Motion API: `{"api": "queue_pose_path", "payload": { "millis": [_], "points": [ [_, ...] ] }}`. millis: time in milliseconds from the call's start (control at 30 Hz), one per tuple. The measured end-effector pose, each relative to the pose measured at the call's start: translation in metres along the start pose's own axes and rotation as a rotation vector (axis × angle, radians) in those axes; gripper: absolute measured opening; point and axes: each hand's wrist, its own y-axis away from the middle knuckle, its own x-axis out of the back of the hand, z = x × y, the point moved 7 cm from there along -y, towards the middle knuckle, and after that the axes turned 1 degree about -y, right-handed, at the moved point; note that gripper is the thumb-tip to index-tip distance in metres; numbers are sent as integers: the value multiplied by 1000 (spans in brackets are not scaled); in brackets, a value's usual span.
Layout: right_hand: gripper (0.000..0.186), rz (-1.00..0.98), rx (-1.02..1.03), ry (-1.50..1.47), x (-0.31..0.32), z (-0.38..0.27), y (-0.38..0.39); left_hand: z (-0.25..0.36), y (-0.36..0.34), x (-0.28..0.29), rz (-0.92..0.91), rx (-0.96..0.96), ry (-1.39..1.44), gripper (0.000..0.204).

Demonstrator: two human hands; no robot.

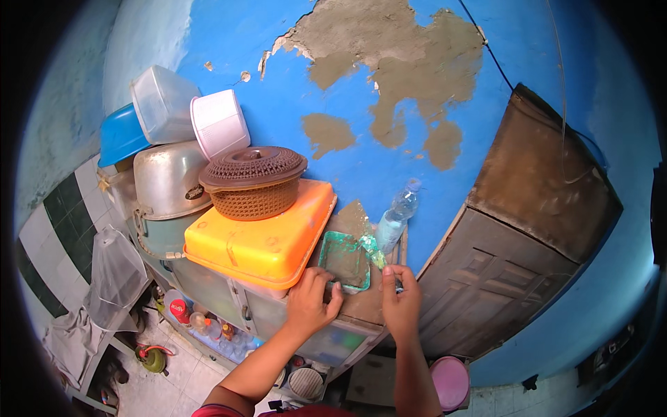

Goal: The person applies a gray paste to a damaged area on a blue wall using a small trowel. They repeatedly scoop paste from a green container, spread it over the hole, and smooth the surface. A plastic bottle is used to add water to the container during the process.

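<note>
My left hand [314, 300] is curled at the near left corner of a shallow green plastic tray [368, 281], thumb and fingers about its edge. Grey wet mortar [343, 260] lies in the tray. My right hand [401, 300] pinches the near end of a scraper [373, 250] beside the tray. Its handle looks green and white and smeared; its broad, mortar-coloured blade points away from me, toward the wall. Just beyond my right hand stands a clear plastic bottle [393, 226], holding something pale. The tray rests on a cabinet top [363, 306].
Left of the tray, an orange lidded box [257, 243] carries a brown woven-pattern basket [256, 198]. Pots and tubs [167, 170] are piled farther left. Behind rises a blue wall [278, 104] with grey mortar patches [417, 76]. A worn wooden cabinet [497, 271] stands right.
</note>
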Motion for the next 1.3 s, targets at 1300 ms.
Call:
{"api": "queue_pose_path", "payload": {
  "millis": [1300],
  "points": [
    [27,-365,459,663,11,-49,-37,-10,6,-7,-79,104,-91,15]
  ]
}}
